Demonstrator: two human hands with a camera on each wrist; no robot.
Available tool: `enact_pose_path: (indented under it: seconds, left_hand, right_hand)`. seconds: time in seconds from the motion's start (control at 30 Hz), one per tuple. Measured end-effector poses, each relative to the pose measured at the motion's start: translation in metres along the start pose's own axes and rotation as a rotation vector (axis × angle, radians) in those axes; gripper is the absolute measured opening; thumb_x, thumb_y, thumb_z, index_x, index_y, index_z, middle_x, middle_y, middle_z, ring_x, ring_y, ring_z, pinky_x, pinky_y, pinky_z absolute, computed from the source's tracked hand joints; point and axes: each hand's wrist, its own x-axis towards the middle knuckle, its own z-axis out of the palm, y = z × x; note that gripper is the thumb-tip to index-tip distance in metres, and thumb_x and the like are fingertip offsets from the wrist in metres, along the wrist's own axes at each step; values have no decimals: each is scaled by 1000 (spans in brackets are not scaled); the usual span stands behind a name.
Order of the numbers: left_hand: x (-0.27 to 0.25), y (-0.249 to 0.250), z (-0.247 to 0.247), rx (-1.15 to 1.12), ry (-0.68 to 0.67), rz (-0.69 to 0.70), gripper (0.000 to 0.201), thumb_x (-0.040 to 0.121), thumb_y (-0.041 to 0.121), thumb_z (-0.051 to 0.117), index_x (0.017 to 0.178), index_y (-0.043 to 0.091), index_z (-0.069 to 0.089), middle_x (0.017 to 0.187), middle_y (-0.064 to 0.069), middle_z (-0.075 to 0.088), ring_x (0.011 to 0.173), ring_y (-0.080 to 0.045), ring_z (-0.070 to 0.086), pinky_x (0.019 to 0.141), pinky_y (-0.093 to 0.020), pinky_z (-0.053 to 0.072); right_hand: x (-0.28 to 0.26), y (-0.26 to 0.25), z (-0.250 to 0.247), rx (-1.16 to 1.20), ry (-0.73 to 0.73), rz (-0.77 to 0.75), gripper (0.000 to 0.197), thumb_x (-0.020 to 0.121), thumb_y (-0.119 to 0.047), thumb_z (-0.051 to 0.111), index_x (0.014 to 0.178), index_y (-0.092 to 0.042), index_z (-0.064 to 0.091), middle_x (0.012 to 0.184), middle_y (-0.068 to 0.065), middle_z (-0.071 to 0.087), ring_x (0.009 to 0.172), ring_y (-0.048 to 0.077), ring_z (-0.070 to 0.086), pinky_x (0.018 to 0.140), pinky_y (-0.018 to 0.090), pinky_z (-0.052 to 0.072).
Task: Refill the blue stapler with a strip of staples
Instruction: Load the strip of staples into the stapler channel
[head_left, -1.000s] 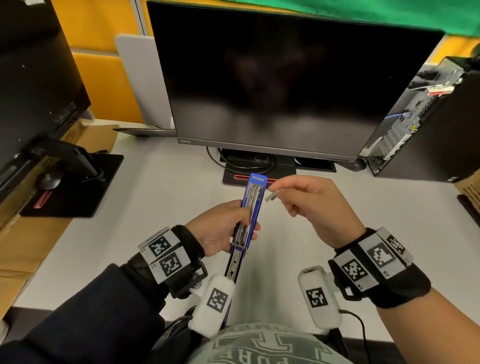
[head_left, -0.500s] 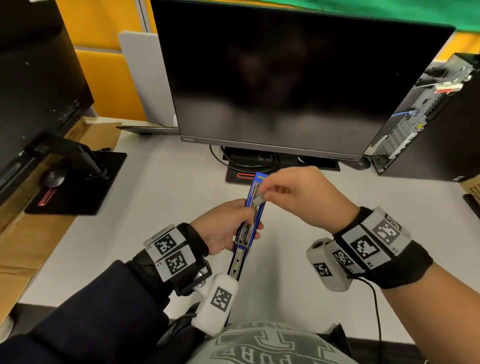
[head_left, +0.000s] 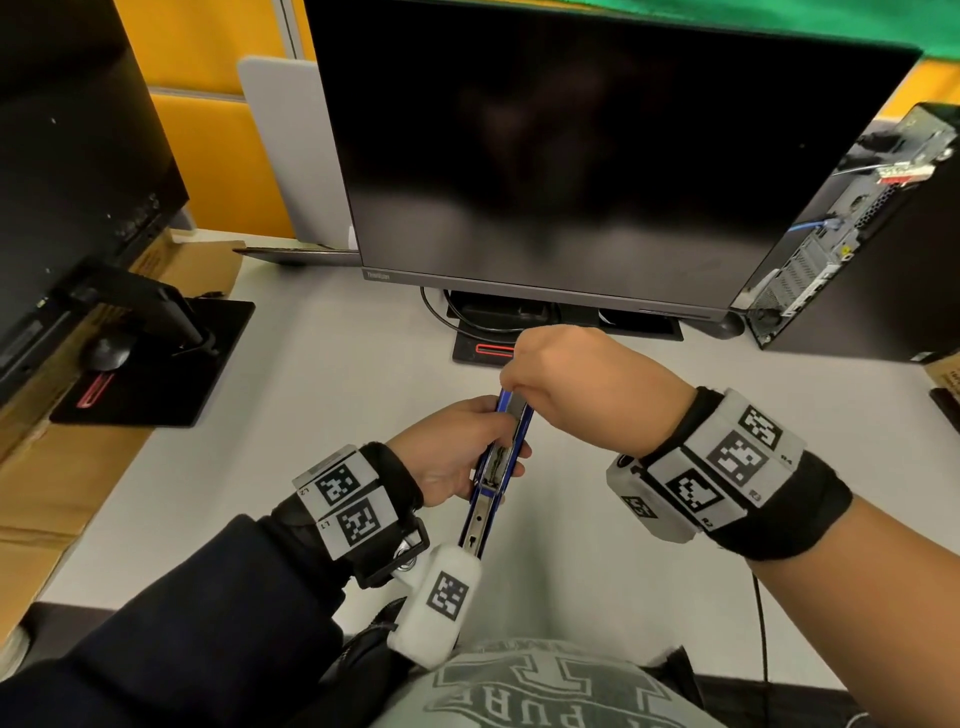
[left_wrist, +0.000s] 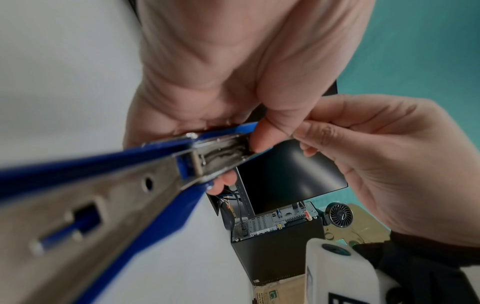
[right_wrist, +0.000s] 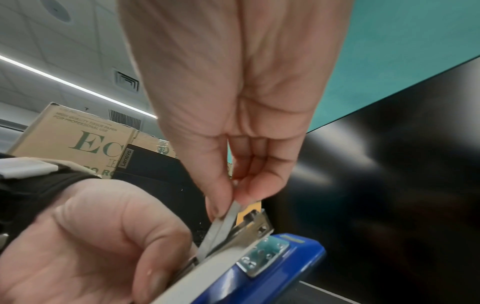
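Observation:
The blue stapler (head_left: 500, 467) is swung open, its metal staple channel (left_wrist: 223, 152) facing up above the white desk. My left hand (head_left: 457, 447) grips the stapler around its middle, thumb on one side, fingers on the other. My right hand (head_left: 566, 389) pinches a grey strip of staples (right_wrist: 223, 226) between thumb and forefinger at the channel's far end. The strip slants down into the channel, its lower end between the metal walls. In the head view the right hand covers most of the strip (head_left: 517, 404).
A black monitor (head_left: 597, 156) stands right behind the hands, its base (head_left: 493, 332) on the desk. A second monitor stand (head_left: 156, 353) is at the left, a computer tower (head_left: 852, 234) at the right, cardboard boxes (right_wrist: 78, 139) at both sides.
The right hand came down and left from beside the stapler's tip onto its far end, bringing the staple strip into the open channel. The left hand kept its hold.

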Motion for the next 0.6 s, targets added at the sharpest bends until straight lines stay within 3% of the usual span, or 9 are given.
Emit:
enact_pose_path:
  seconds: [0.6]
  left_hand:
    - [2, 2, -3, 5, 11, 12, 30, 85, 7, 40, 110, 18, 51, 92, -7, 60, 90, -23, 58, 72, -44, 51]
  right_hand:
    - [-6, 3, -9, 206, 86, 55, 25, 91, -11, 45, 102, -8, 67, 104, 11, 66, 96, 28, 60, 86, 41, 49]
